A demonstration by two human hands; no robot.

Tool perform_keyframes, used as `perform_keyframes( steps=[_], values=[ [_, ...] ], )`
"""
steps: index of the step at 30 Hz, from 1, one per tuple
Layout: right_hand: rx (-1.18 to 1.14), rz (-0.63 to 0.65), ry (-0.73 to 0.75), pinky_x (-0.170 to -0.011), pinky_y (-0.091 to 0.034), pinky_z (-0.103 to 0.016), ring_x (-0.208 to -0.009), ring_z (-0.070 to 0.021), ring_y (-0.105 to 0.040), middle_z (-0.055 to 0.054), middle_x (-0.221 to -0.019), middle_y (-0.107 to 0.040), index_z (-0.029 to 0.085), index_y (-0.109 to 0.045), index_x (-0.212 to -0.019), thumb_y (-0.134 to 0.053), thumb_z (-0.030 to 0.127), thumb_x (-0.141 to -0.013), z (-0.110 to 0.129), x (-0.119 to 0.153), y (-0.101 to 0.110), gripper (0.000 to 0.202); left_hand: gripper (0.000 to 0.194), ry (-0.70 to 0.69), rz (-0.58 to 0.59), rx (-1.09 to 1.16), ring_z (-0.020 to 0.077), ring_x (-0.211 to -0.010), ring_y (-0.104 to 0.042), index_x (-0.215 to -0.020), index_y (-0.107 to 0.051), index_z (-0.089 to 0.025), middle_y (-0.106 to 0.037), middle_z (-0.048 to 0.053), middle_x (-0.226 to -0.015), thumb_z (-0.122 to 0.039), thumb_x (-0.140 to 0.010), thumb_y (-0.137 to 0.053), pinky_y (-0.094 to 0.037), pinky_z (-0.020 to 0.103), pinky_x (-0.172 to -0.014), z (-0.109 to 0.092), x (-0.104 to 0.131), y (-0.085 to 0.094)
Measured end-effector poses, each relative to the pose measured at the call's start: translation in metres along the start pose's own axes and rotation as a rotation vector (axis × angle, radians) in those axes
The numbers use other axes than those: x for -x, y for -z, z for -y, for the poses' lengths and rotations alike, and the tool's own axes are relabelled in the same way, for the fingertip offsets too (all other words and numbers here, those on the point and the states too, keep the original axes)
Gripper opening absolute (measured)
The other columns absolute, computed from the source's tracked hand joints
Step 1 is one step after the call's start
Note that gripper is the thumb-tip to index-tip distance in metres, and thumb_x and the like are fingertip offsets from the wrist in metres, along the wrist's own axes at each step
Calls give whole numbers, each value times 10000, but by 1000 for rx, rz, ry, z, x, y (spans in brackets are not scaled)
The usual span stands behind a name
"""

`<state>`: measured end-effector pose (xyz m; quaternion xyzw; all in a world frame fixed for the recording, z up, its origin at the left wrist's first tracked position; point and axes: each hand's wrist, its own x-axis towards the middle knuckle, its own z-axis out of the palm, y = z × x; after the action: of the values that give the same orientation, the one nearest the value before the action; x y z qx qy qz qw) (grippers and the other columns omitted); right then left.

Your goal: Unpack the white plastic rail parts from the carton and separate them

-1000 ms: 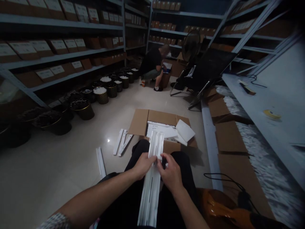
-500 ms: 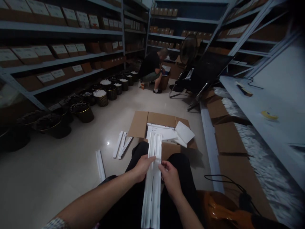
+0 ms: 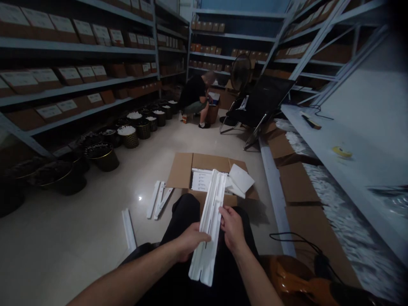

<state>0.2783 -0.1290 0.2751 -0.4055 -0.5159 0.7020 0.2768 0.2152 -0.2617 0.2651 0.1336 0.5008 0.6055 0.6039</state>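
Two long white plastic strips [image 3: 212, 212] lie side by side over my lap, tilted with the far end to the right. My left hand [image 3: 190, 241] grips their left edge, thumb across the top. On the right edge, farther up, my right hand [image 3: 232, 225] holds them with its fingers closed. Beyond my knees an open cardboard box [image 3: 180, 170] contains white printed pieces [image 3: 200, 180]. White foam sheets [image 3: 241, 178] lean at its right side. On the floor to the left are several white strips [image 3: 153, 199] and another one [image 3: 128, 229] nearer me.
Woven bins [image 3: 128, 138] line the left shelves [image 3: 79, 50]. A person [image 3: 194, 95] crouches at the back near a black chair [image 3: 261, 102]. At right stand a table [image 3: 353, 170] and opened cartons [image 3: 298, 182]; an orange object [image 3: 293, 276] is beside my right leg.
The strips have come closer to me and now tilt to the right. My left hand sits lower along them and my right hand higher. The view has shifted slightly.
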Motion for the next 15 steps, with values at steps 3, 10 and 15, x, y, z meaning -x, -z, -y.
perform_keyframes(
  steps=[3,10,15],
  values=[
    [-96,-1,-39,-378,-265,-159,-407,-51,-349,90,-485,-408,165,-549,-759,-701,342,-678,2,-5,2,247,371,41,78,70,279,-790,-657,-944,-657,-103,-682,120,-826,-131,-583,-578,-505,411,-736,-4,4,-4],
    [-379,234,-137,-729,-533,-317,-917,-188,-603,-83,-1009,-630,151,-636,-962,-563,178,-622,8,3,24,349,325,-49,-105,137,248,-693,-649,-882,-643,-88,-679,113,-760,-108,-572,-546,-511,375,-665,-10,-4,1],
    [-479,353,-161,-1015,-427,-351,-1181,-220,-502,-91,-1187,-591,136,-631,-1082,-502,23,-544,19,31,31,565,307,-146,-180,154,229,-738,-650,-913,-624,-102,-686,100,-783,-111,-614,-560,-499,348,-721,-15,-11,9]
  ],
)
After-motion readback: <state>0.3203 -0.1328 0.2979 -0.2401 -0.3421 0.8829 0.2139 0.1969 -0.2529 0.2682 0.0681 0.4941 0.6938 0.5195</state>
